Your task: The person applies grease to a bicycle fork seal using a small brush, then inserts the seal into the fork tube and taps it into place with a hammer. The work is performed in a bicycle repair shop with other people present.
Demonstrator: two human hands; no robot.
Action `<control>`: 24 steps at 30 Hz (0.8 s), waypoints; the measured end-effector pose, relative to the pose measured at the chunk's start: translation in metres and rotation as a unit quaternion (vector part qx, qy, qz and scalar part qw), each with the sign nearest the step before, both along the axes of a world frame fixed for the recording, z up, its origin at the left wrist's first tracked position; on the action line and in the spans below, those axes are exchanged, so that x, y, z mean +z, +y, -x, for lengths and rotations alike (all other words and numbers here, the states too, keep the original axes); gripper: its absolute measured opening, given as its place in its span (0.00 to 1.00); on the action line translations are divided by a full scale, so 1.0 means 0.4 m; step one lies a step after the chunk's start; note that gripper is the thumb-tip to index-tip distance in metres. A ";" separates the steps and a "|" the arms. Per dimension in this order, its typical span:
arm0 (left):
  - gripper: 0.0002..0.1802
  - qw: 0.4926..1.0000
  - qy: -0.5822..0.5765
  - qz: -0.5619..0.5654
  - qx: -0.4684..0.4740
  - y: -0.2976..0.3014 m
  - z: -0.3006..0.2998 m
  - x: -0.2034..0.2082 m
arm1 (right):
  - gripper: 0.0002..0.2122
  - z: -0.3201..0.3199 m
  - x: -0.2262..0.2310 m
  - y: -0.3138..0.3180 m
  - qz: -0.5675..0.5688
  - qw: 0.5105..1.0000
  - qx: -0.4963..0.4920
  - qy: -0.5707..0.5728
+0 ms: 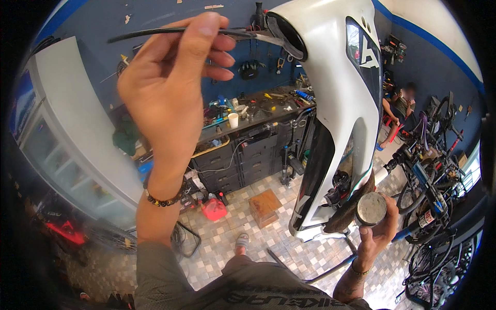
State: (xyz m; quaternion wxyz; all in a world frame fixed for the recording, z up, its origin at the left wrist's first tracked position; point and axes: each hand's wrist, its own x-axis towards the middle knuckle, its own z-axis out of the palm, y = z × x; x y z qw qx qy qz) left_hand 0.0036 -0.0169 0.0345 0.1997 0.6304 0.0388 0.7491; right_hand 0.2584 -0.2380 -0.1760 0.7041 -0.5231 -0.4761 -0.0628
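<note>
My left hand (170,77) is raised at upper left, its thumb and fingers pinching the thin black handle of a brush (150,32). The brush's pale bristles reach into the round open end of the head tube (290,39) on a white and black bicycle frame (338,82). This frame is held up at a steep tilt, front end highest. Lower right, my right hand (381,235) grips a small round tub (371,207) with a greyish paste-like surface facing up. A brown rough-looking wrap (341,219) lies against the frame beside the tub.
A workbench (258,103) with tools and a white cup (233,121) runs along the far wall. A wooden box (264,203) and red container (214,208) stand on the floor. There is a glass-door fridge (98,108) left; bicycles (439,181) and a seated person (400,106) right.
</note>
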 end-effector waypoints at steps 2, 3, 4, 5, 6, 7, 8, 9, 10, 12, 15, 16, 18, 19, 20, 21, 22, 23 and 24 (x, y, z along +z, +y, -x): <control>0.15 1.000 0.029 0.008 -0.002 0.003 -0.002 0.001 | 0.38 0.004 0.004 0.000 0.000 1.000 0.005 0.001; 0.15 0.999 0.036 0.021 -0.018 0.004 -0.002 0.003 | 0.38 0.004 0.004 -0.002 -0.002 1.000 0.003 -0.001; 0.16 0.998 0.043 0.034 -0.034 0.005 -0.001 0.005 | 0.38 0.003 0.002 -0.003 -0.003 1.000 0.002 -0.002; 0.16 0.996 0.050 0.047 -0.050 0.006 0.000 0.007 | 0.38 0.002 0.001 -0.005 -0.004 1.000 0.000 -0.003; 0.16 0.992 0.059 0.075 -0.083 0.009 0.002 0.008 | 0.38 0.004 0.001 -0.008 -0.007 1.000 0.007 -0.001; 0.17 0.985 0.068 0.103 -0.117 0.014 0.007 0.011 | 0.38 0.008 0.003 -0.009 -0.011 1.000 0.014 0.001; 0.17 0.977 0.076 0.131 -0.152 0.021 0.013 0.013 | 0.38 0.012 0.007 -0.010 -0.015 1.000 0.019 0.002; 0.17 0.963 0.072 0.153 -0.207 0.031 0.017 0.012 | 0.38 0.016 0.009 -0.013 -0.009 1.000 0.022 0.001; 0.17 0.946 0.067 0.175 -0.263 0.046 0.022 0.008 | 0.37 0.021 0.011 -0.014 -0.005 1.000 0.024 0.000; 0.17 0.906 0.038 0.245 -0.343 0.063 0.048 -0.004 | 0.36 0.030 0.021 -0.008 -0.008 0.999 0.046 -0.008; 0.14 0.869 -0.056 0.275 -0.408 0.053 0.093 -0.094 | 0.34 0.045 0.031 0.013 0.028 0.996 0.072 -0.036; 0.13 0.874 -0.031 0.255 -0.413 0.008 0.086 -0.138 | 0.34 0.049 0.033 0.022 0.038 0.995 0.078 -0.055; 0.12 0.909 0.029 0.191 -0.369 -0.121 0.087 -0.195 | 0.34 0.066 0.053 0.044 0.032 0.989 0.114 -0.085; 0.11 0.936 0.098 0.123 -0.313 -0.148 0.086 -0.223 | 0.34 0.072 0.055 0.048 0.033 0.988 0.115 -0.099; 0.11 0.953 0.154 0.052 -0.255 -0.174 0.085 -0.253 | 0.34 0.083 0.058 0.045 0.038 0.987 0.117 -0.105; 0.12 0.953 0.214 -0.014 -0.215 -0.170 0.085 -0.265 | 0.34 0.100 0.063 0.040 0.045 0.986 0.118 -0.109; 0.14 0.946 0.261 -0.082 -0.176 -0.165 0.082 -0.281 | 0.34 0.114 0.068 0.038 0.046 0.986 0.113 -0.109; 0.15 0.937 0.280 -0.109 -0.180 -0.172 0.070 -0.282 | 0.34 0.128 0.066 0.039 0.047 0.987 0.101 -0.112; 0.17 0.927 0.296 -0.136 -0.187 -0.171 0.063 -0.283 | 0.33 0.143 0.065 0.037 0.051 0.988 0.085 -0.117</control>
